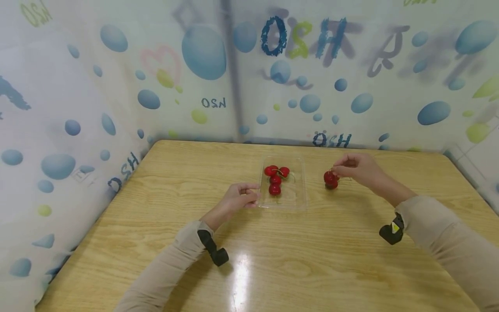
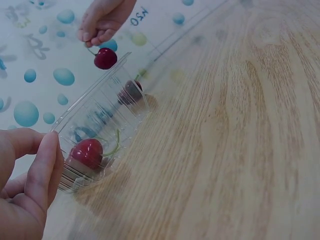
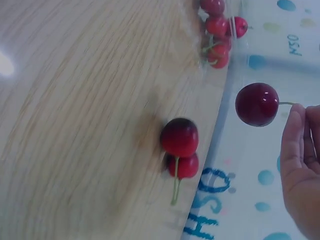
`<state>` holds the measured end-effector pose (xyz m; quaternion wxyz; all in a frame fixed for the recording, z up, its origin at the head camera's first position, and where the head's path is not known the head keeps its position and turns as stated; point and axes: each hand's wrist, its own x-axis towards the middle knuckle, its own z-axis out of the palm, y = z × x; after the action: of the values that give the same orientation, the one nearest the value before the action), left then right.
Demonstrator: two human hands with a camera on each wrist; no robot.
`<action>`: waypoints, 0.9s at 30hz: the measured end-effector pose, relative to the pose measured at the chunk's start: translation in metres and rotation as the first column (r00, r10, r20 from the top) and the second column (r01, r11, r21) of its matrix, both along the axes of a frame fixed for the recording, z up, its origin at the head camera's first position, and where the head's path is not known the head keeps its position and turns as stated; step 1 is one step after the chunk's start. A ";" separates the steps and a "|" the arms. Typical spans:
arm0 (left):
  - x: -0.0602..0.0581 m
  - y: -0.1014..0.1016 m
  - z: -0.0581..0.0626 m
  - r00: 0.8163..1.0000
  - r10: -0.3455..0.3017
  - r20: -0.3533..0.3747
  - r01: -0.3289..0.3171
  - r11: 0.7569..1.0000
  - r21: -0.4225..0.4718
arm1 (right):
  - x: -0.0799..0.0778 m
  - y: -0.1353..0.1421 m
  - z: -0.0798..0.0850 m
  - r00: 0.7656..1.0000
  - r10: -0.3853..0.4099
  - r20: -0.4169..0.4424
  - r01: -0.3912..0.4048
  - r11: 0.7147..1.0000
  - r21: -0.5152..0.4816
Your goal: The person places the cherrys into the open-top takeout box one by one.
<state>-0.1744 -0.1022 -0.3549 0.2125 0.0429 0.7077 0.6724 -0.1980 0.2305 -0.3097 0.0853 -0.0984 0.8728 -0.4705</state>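
Note:
My left hand (image 1: 238, 197) pinches the left rim of a clear plastic container (image 1: 298, 197) on the table. Several red cherries (image 1: 274, 190) with green stems lie inside, mostly toward its left half. My right hand (image 1: 360, 168), off to the right of the container, pinches a dark red cherry (image 3: 256, 104) by its stem. That cherry hangs in the air, fully visible in the right wrist view. Below it, two more cherries (image 3: 180, 137) sit close together on the wood, their stems side by side.
The wooden table (image 1: 163, 173) reaches back to a wall covering (image 1: 249, 86) printed with blue and green dots and lettering. A black wrist camera (image 1: 391, 232) is strapped at the right sleeve, and another camera (image 1: 218, 255) at the left.

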 end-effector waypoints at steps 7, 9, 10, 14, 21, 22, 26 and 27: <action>0.000 -0.001 -0.001 1.000 -0.007 -0.002 0.007 1.000 -0.009 | -0.004 -0.029 0.003 0.997 0.073 -0.004 -0.073 0.997 -0.030; 0.000 -0.001 0.000 1.000 -0.006 -0.003 0.006 1.000 -0.012 | -0.005 -0.038 0.002 0.995 0.102 -0.009 -0.102 0.994 -0.048; 0.000 -0.001 -0.001 1.000 -0.005 -0.005 0.005 1.000 -0.013 | -0.005 -0.042 0.002 0.993 0.116 -0.010 -0.116 0.992 -0.054; 0.001 0.000 -0.001 1.000 -0.007 -0.008 0.007 1.000 -0.017 | -0.006 -0.056 0.001 0.987 0.161 -0.019 -0.162 0.985 -0.051; 0.000 -0.001 -0.002 1.000 -0.008 -0.005 0.008 1.000 -0.009 | -0.008 -0.072 0.003 0.982 0.191 0.005 -0.190 0.980 -0.066; 0.000 -0.001 -0.002 1.000 -0.008 -0.007 0.008 1.000 -0.010 | -0.009 -0.074 0.003 0.982 0.190 0.012 -0.188 0.979 -0.072; 0.000 -0.001 -0.001 1.000 -0.006 -0.010 0.006 1.000 -0.004 | -0.012 -0.081 0.005 0.981 0.191 0.035 -0.188 0.979 -0.078; 0.000 -0.001 -0.001 1.000 -0.006 -0.010 0.006 1.000 -0.002 | -0.013 -0.083 0.005 0.981 0.190 0.037 -0.187 0.979 -0.075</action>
<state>-0.1742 -0.1034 -0.3561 0.2112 0.0482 0.7094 0.6707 -0.2111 0.1477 -0.3042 0.1450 -0.1733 0.8401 -0.4931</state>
